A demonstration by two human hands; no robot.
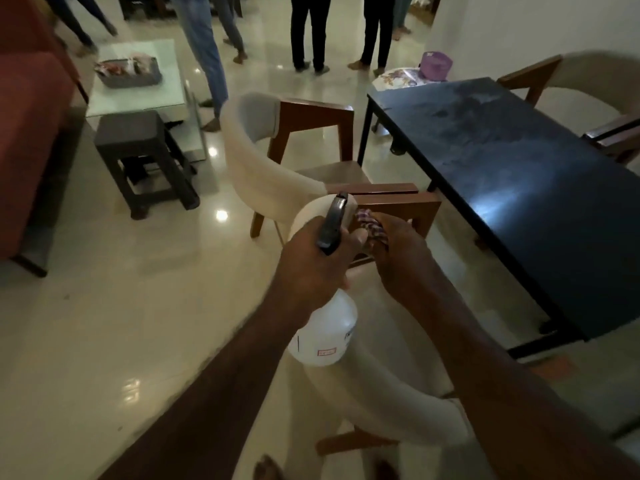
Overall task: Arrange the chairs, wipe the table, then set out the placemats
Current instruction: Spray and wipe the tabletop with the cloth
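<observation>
Holding spray bottle at neck, left grip wrapped round trigger head; bottle long axis runs away from person, nozzle end forward. Right grip, just beside, bunched round checked cloth. Dark bench lies right and ahead, long axis receding, slanting leftward; right grip nearer. Near chair stands between grips and bench. Wiping looks next.

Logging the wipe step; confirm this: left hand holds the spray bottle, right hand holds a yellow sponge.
Not a sponge: the head view shows the right hand gripping a checked cloth. The left hand does hold the spray bottle.
</observation>
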